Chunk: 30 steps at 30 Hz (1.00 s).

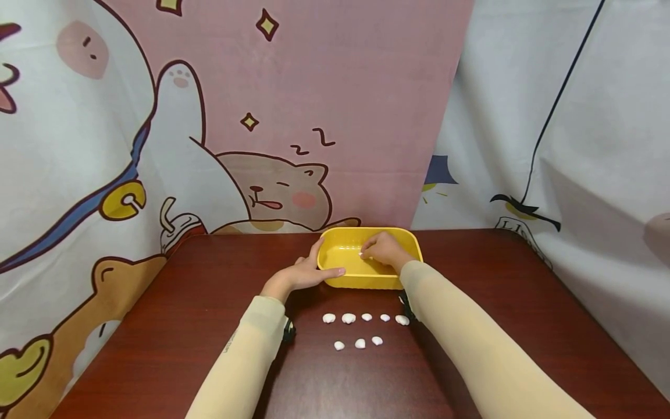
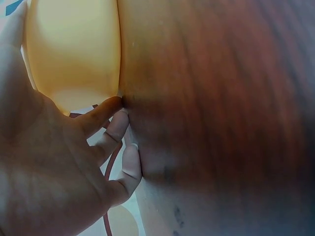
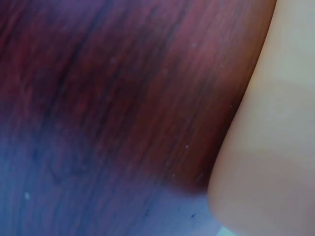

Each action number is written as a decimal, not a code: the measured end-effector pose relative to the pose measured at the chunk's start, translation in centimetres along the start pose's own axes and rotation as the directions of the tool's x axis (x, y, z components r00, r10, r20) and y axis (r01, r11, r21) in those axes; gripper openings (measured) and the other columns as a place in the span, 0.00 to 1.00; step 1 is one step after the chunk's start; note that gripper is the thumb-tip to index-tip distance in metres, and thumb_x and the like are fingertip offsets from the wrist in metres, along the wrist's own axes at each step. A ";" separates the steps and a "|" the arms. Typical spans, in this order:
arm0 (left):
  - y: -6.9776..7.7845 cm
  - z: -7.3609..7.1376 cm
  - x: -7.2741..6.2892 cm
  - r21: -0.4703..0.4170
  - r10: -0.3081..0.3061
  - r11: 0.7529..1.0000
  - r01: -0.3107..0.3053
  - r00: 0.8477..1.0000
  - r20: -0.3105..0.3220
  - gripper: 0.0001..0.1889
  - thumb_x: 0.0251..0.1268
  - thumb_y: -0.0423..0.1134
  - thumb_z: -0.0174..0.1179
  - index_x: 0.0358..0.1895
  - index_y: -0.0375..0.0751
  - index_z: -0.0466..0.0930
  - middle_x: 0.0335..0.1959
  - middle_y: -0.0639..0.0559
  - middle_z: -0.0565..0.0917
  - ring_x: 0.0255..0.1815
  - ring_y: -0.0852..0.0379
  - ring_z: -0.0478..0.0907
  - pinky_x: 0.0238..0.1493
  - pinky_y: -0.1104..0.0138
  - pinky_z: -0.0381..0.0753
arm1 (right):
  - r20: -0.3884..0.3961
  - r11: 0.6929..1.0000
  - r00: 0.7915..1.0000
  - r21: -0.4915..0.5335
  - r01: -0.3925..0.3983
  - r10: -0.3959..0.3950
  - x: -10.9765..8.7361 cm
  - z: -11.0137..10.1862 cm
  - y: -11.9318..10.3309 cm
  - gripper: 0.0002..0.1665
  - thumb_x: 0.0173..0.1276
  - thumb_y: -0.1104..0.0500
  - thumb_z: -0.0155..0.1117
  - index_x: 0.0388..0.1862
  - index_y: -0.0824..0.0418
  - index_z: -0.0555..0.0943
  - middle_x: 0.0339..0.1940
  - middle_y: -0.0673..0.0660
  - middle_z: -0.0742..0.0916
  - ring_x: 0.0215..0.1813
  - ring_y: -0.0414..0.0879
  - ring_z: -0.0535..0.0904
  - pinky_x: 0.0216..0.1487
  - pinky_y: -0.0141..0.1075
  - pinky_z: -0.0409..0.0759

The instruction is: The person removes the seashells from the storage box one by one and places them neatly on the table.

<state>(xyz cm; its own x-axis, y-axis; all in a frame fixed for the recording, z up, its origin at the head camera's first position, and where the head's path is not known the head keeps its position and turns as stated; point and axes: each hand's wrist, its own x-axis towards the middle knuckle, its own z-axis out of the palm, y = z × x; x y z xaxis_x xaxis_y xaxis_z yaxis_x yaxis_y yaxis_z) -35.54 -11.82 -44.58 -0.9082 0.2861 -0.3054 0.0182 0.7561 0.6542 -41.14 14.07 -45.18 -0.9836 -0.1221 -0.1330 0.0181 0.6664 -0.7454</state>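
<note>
A yellow plastic basket (image 1: pixel 366 282) stands near the table's far edge. My left hand (image 1: pixel 300 273) rests against its left front corner, thumb along the front rim and fingers spread along the left side. In the left wrist view, some fingertips of the left hand (image 2: pixel 59 157) touch the table beside the basket (image 2: pixel 74 54). My right hand (image 1: pixel 384 249) reaches inside the basket and pinches a small white seashell (image 1: pixel 360 254), mostly covered by the fingertips. The right wrist view shows the basket's wall (image 3: pixel 270 137) but no hand.
White seashells lie on the dark red table (image 1: pixel 220 326) in front of the basket. The farther row has several, one shell (image 1: pixel 348 318) among them; the nearer row has three, including one shell (image 1: pixel 360 344). A printed cloth (image 1: pixel 366 116) hangs behind the table.
</note>
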 end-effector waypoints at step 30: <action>0.8 -0.3 -1.4 -0.027 0.035 0.999 -0.035 0.999 -0.007 0.66 0.55 0.81 0.64 0.88 0.70 0.29 0.84 0.31 0.56 0.84 0.34 0.57 0.80 0.35 0.59 | 0.037 0.990 0.999 0.139 0.029 -0.034 -5.0 -5.3 -4.0 0.15 0.70 0.51 0.76 0.49 0.58 0.92 0.21 0.49 0.81 0.23 0.44 0.66 0.29 0.37 0.70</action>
<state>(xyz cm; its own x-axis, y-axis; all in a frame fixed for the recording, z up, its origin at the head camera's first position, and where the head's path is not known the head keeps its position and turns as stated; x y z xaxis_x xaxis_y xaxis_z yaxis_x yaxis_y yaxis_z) -34.34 -11.80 -43.38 -0.9098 0.3084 -0.2778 0.0388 0.7296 0.6828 -37.22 15.97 -38.07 -0.9762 -0.1721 -0.1316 0.0146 0.5539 -0.8325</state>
